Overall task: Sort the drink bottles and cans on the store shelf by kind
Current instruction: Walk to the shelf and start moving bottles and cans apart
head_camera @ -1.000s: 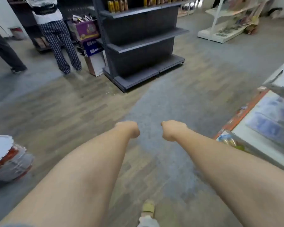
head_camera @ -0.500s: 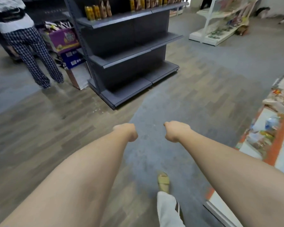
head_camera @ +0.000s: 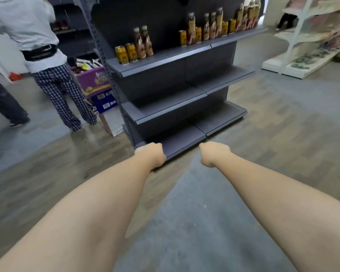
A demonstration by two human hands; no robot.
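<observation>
A dark grey store shelf [head_camera: 165, 55] stands straight ahead. Its top board carries mixed drinks: two yellow cans [head_camera: 126, 54] and two brown bottles [head_camera: 143, 43] at the left, more bottles [head_camera: 212, 26] and cans [head_camera: 229, 26] mixed along the middle and right. The two lower boards and the base board are bare. My left hand [head_camera: 152, 154] and my right hand [head_camera: 214, 154] hang in front of the base board, both curled into fists with nothing in them, well below the drinks.
A person in checked trousers [head_camera: 63, 91] stands left of the shelf beside stacked cartons, a purple box [head_camera: 92, 79] on top. Another person's leg [head_camera: 4, 103] is at the far left. A white rack [head_camera: 306, 42] with goods stands at the right. Wood-and-grey floor lies between.
The view has closed in on the shelf and tilted up, so the drinks on the top board now show large. Both fists stay shut and level in front of me.
</observation>
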